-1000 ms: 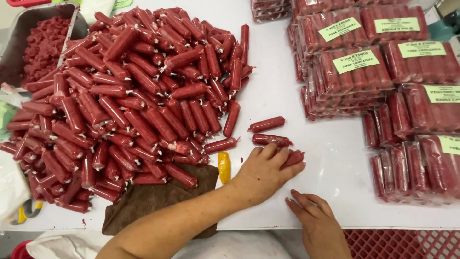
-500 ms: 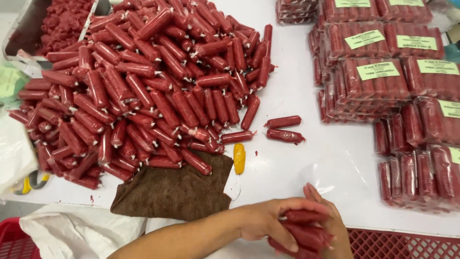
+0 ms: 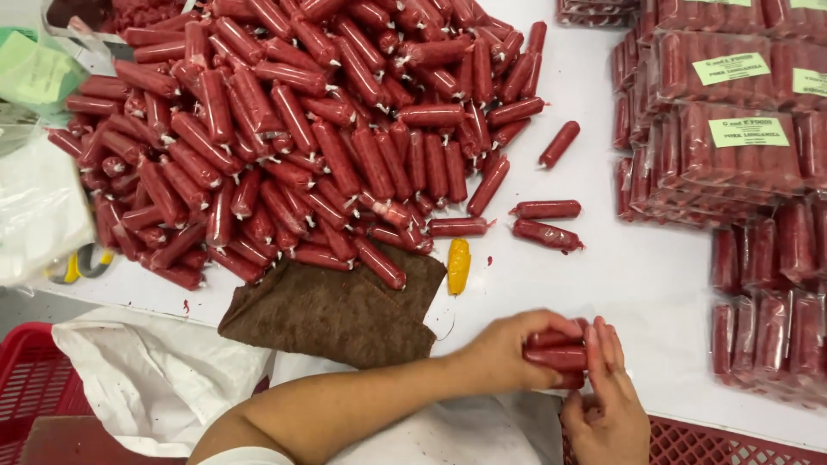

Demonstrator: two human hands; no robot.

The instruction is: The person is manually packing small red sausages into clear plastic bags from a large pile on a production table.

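Note:
My left hand reaches across from the lower left and grips a small bundle of red sausages lying side by side above the white table's front edge. My right hand comes up from below with straight fingers laid flat against the bundle's right ends. A big pile of the same plastic-wrapped red sausages covers the left half of the table. Three loose sausages lie between the pile and my hands.
A brown cloth and a small yellow piece lie by the pile's near edge. Stacked labelled sausage packs fill the right side. A white plastic bag and red crates sit below the table edge. Yellow-handled scissors lie at the left.
My left hand gathered sausages off the table and pulled them to the front edge. My right hand moved from under the bundle to flat against its ends. The view shifted left and down.

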